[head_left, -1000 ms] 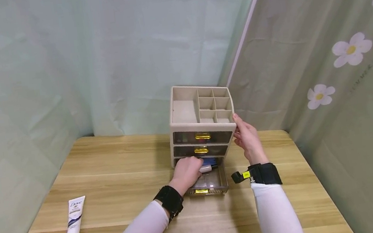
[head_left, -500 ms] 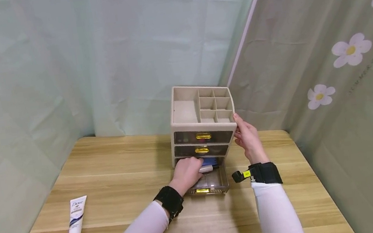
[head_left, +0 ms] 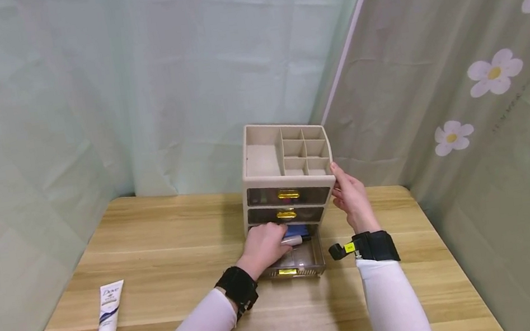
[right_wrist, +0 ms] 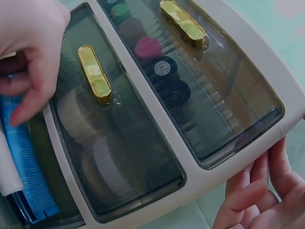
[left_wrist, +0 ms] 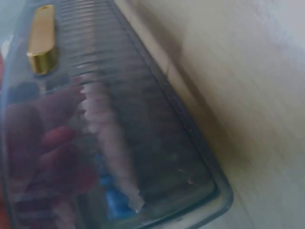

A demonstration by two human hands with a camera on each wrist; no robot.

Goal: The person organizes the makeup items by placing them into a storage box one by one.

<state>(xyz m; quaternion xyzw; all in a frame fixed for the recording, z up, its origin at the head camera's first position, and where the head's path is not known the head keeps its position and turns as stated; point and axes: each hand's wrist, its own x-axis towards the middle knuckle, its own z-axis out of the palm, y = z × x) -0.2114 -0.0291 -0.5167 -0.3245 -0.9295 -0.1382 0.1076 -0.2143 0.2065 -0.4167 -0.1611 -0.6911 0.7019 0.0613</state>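
A beige drawer organizer (head_left: 248,201) stands on the table with its clear bottom drawer (head_left: 318,257) pulled out. My left hand (head_left: 263,247) reaches down into that drawer with fingers bent. Right beside the fingers lie a white tube with a black cap (head_left: 293,240) and a blue tube (right_wrist: 31,167). I cannot tell whether the left fingers hold anything. Through the drawer front, the left wrist view shows blurred fingers (left_wrist: 57,143). My right hand (head_left: 353,198) rests against the organizer's right side, thumb at the top edge and the other fingers along the wall.
A white Dove tube (head_left: 110,314) lies at the table's left. Two upper drawers with gold handles (head_left: 288,194) are closed, with small round-topped items (right_wrist: 164,69) and pale round items (right_wrist: 102,167) inside. The organizer's top tray (head_left: 264,157) has several compartments. Curtains (head_left: 211,71) hang behind.
The head view has shifted slightly. My left wrist has moved a little left and its fingers have shifted slightly by the white tube. My right hand stays against the organizer's side.
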